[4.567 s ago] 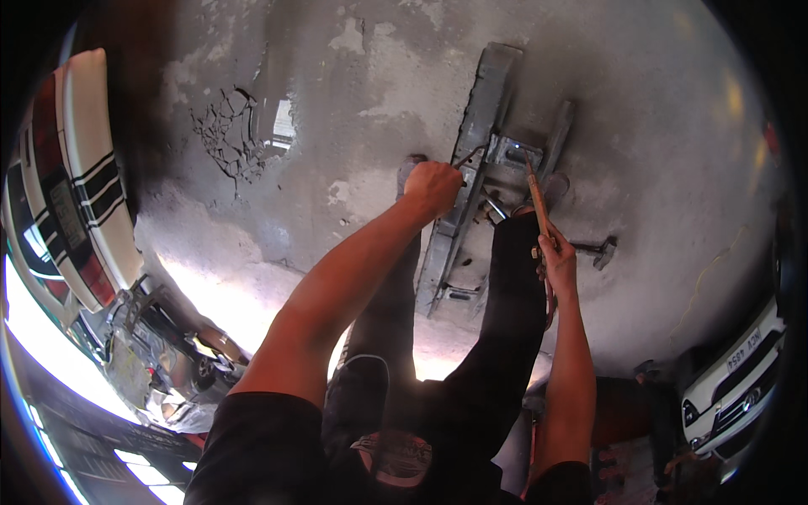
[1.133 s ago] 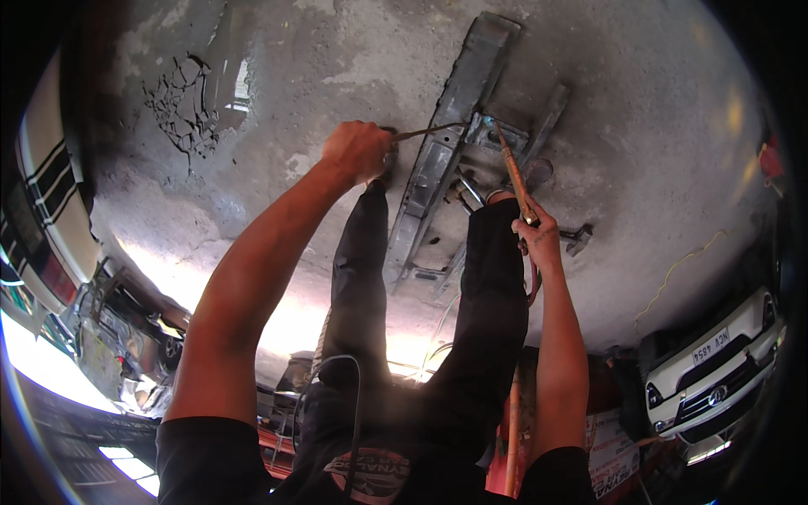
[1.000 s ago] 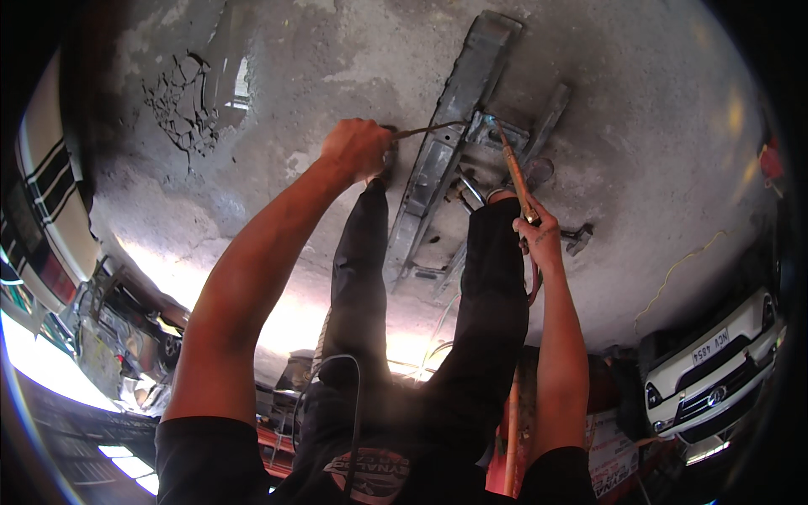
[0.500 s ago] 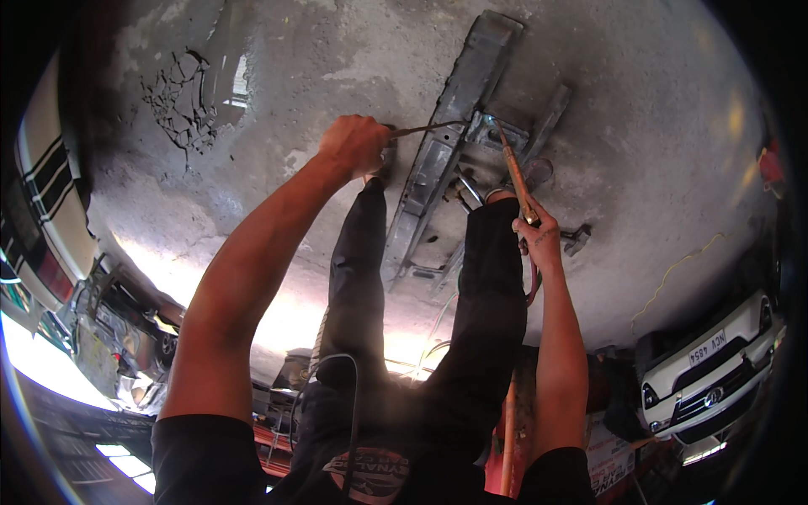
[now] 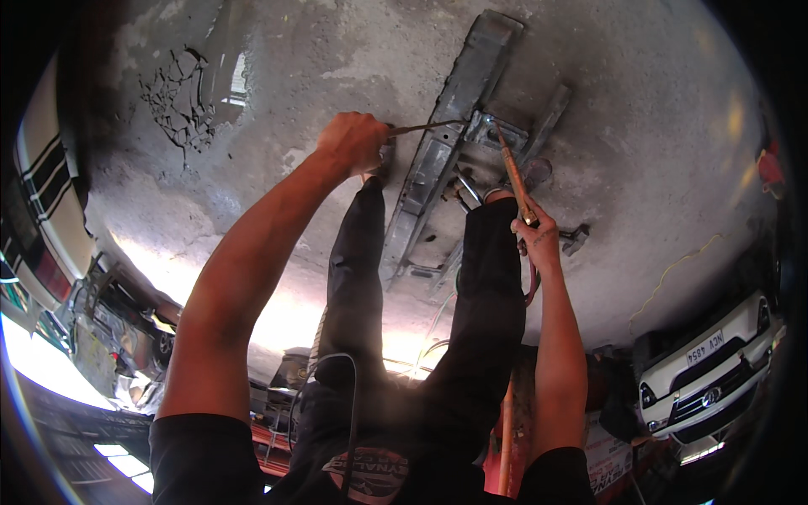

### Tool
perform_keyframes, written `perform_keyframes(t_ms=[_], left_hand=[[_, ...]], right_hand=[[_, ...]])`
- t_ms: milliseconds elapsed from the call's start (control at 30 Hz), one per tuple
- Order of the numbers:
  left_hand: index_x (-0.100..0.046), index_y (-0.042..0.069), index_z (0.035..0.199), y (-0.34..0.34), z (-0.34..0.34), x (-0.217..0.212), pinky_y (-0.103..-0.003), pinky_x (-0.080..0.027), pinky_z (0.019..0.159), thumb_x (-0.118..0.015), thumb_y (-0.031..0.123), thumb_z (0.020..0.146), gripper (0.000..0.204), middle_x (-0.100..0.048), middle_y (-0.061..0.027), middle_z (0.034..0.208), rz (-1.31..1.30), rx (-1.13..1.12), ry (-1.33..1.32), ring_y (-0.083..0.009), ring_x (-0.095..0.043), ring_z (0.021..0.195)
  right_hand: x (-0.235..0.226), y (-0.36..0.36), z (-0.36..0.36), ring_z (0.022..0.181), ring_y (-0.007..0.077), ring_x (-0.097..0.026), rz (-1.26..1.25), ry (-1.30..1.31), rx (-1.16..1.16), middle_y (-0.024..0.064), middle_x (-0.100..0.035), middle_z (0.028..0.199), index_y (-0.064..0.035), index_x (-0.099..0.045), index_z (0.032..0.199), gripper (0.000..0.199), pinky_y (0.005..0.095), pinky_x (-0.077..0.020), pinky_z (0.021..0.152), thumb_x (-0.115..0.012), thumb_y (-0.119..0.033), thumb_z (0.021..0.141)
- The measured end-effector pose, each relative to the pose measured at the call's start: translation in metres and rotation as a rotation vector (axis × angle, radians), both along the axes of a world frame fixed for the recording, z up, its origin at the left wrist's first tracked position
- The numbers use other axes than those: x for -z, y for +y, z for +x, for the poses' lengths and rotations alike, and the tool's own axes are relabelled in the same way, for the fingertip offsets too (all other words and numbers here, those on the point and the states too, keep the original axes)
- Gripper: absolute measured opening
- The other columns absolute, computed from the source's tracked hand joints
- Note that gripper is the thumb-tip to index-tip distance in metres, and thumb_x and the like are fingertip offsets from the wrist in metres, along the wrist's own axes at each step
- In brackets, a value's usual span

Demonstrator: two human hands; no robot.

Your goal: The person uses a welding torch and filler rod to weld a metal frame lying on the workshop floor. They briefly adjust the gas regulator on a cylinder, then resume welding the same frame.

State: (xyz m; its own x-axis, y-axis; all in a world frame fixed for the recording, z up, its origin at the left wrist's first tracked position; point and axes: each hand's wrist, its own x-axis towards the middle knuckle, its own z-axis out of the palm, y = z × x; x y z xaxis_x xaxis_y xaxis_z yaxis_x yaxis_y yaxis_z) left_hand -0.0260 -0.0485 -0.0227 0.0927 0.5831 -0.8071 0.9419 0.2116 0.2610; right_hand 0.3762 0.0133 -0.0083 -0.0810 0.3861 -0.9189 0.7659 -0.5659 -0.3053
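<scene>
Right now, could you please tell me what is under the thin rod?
Under the thin rod, held in the left hand, the concrete floor and the long metal beam show. The narrow strip directly behind it is covered.

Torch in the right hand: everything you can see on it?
The torch is long, slender, copper-brown and metallic-looking, tapering to a narrow tip, with a brass-coloured fitting near its lower end. The right hand grips it there. It slants up and leftward, tip at the short metal crosspiece. A tiny pale glow seems to show there; contact is too small to tell.
</scene>
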Motion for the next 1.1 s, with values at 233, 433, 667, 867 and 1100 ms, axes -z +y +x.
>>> perform_keyframes(t_ms=[233,433,667,867,1100], left_hand=[[-0.081,0.023,0.111,-0.0022,-0.0032,0.0048,-0.044,-0.06,0.081,-0.07,0.006,0.075,0.042,-0.078,-0.0138,0.095,0.019,-0.004,0.007,-0.0341,-0.075,0.09],[-0.08,0.014,0.101,-0.001,-0.0045,0.0042,-0.043,-0.06,0.082,-0.079,0.015,0.073,0.028,-0.078,-0.0147,0.095,0.002,-0.026,-0.006,-0.0345,-0.076,0.095],[-0.081,0.023,0.112,-0.0015,-0.007,0.0071,-0.044,-0.059,0.083,-0.07,0.006,0.074,0.043,-0.078,-0.0131,0.097,-0.015,-0.003,0.008,-0.0333,-0.075,0.092],[-0.081,0.023,0.112,-0.0016,-0.0074,0.0085,-0.043,-0.059,0.084,-0.069,0.006,0.074,0.043,-0.078,-0.0122,0.097,-0.023,-0.01,0.01,-0.0331,-0.075,0.092],[-0.081,0.022,0.112,-0.0002,-0.0083,0.0086,-0.043,-0.059,0.085,-0.068,0.004,0.075,0.043,-0.078,-0.0122,0.099,-0.036,-0.01,0.015,-0.0324,-0.075,0.094]], right_hand=[[0.0032,-0.0033,0.0016,0.051,0.0103,-0.059,0.012,-0.004,-0.007,0.0049,-0.068,0.084,-0.0159,-0.059,0.149,0.061,0.0271,-0.0486,0.045,-0.072,-0.007,0.09],[0.0042,-0.0031,0.0009,0.05,0.0103,-0.058,0.032,-0.003,0.001,0.0044,-0.068,0.081,-0.0161,-0.059,0.149,0.061,0.0271,-0.0481,0.045,-0.073,-0.007,0.09],[0.0043,-0.0026,0.0014,0.05,0.0102,-0.058,0.033,0.006,-0.006,0.005,-0.069,0.082,-0.0151,-0.059,0.149,0.062,0.0272,-0.0473,0.044,-0.072,-0.005,0.09],[0.0003,-0.0035,0.0012,0.049,0.0106,-0.057,0.018,0.0,-0.014,0.0055,-0.069,0.082,-0.0116,-0.058,0.149,0.061,0.0274,-0.0472,0.044,-0.073,-0.007,0.089],[-0.002,-0.0047,0.0027,0.049,0.0104,-0.058,0.015,0.007,-0.001,0.0041,-0.066,0.079,-0.0123,-0.062,0.145,0.05,0.0277,-0.0478,0.044,-0.07,-0.02,0.096]])
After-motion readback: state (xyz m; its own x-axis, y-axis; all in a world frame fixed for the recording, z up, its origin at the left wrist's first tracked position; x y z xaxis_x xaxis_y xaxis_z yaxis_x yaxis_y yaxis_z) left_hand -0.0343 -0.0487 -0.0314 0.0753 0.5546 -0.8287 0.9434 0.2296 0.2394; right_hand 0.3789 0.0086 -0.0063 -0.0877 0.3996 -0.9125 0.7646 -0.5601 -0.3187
